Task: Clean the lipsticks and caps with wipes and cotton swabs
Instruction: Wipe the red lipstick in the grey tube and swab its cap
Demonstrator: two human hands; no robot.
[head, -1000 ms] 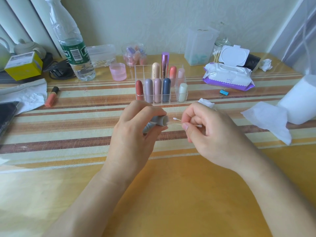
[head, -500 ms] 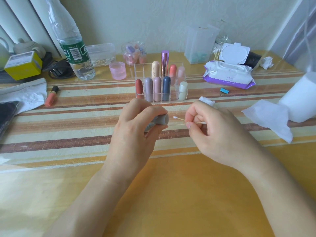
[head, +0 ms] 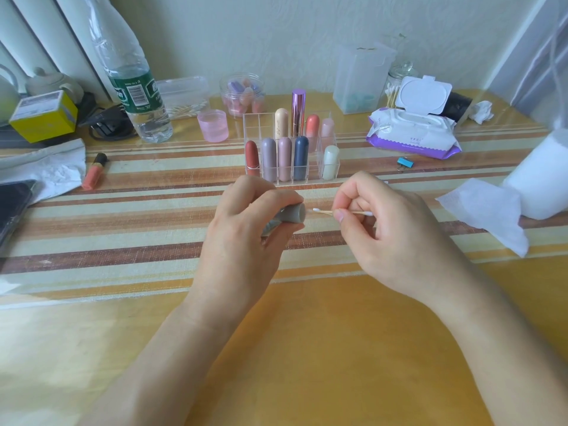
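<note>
**Levelled cotton swab (head: 325, 212) sits just short of grey tube (head: 293, 214)**

Our left hand (head: 242, 229) clenches the grey tube midway between the table's (head: 123, 216) side edges, end facing right; our right hand (head: 390, 238) pinches the cotton swab, shaft aligned.

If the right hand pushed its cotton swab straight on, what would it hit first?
Probably the end of the grey tube the left hand grips; the cotton swab tip sits just short, though depth is unclear.

Lipstick case (head: 292, 214): matt grey plastic
Swab (head: 341, 212): wooden stick, cotton tips
Organiser (head: 307, 176): clear glossy plastic
Worktop (head: 307, 348): glossy
</note>
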